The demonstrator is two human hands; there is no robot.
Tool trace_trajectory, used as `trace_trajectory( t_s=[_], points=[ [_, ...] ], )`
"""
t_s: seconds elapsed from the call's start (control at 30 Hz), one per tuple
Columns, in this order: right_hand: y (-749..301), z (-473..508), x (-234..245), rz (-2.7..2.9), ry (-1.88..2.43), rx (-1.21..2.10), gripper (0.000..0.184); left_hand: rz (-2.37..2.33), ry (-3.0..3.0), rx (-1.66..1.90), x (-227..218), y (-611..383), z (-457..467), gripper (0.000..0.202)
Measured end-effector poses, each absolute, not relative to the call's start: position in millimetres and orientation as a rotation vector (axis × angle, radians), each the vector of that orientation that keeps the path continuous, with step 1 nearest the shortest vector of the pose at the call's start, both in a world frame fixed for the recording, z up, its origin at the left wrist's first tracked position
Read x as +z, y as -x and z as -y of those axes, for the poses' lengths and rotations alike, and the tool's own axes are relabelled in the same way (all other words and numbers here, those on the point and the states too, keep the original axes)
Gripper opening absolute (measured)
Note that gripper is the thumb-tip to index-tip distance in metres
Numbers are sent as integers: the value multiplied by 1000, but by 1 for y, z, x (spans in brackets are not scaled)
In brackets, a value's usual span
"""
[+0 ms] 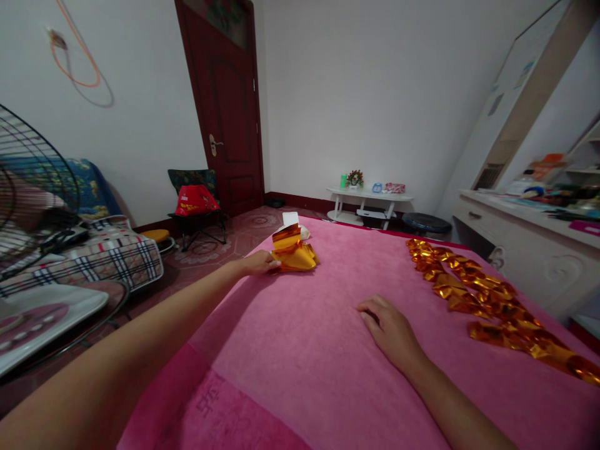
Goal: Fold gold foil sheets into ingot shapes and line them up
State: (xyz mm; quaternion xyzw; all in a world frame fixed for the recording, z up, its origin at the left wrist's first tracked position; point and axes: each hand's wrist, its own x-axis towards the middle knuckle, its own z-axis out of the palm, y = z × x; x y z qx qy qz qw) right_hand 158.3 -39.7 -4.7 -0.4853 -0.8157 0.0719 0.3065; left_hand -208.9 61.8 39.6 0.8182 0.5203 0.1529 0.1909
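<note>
My left hand (pixel 262 263) reaches to the far left of the pink cloth (pixel 300 337), its fingers closed on the edge of a stack of shiny gold foil paper (pixel 296 253). Behind that stack lies a small white object (pixel 290 218), partly covered. My right hand (pixel 382 322) rests on the cloth near the middle, fingers loosely curled, with nothing seen in it. To its right, crumpled folded gold foil pieces (pixel 469 284) lie in rows along the cloth's right side.
At the left are a fan (pixel 32 187) and a white tray (pixel 51 319) on a round stand. A red bag (pixel 197 200) sits on a folding chair by the door (pixel 229 106). A cluttered white cabinet (pixel 529 231) borders the right; a low white table (pixel 370 194) stands at the back.
</note>
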Motion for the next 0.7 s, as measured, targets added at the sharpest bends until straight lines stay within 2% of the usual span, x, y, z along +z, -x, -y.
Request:
trace_trajectory(
  t_s=[0.17, 0.33, 0.57, 0.7],
  points=[
    [-158, 39, -4, 2154, 1281, 198, 21, -1365, -2313, 375, 42, 208, -59, 31],
    [-158, 38, -5, 2152, 1286, 205, 22, -1301, -2307, 354, 45, 207, -57, 30],
    [-159, 39, -6, 2150, 1278, 203, 21, -1348, -2334, 368, 46, 216, -60, 29],
    [-159, 39, -6, 2141, 1272, 215, 20, -1394, -2331, 454, 46, 211, -56, 22]
  ],
)
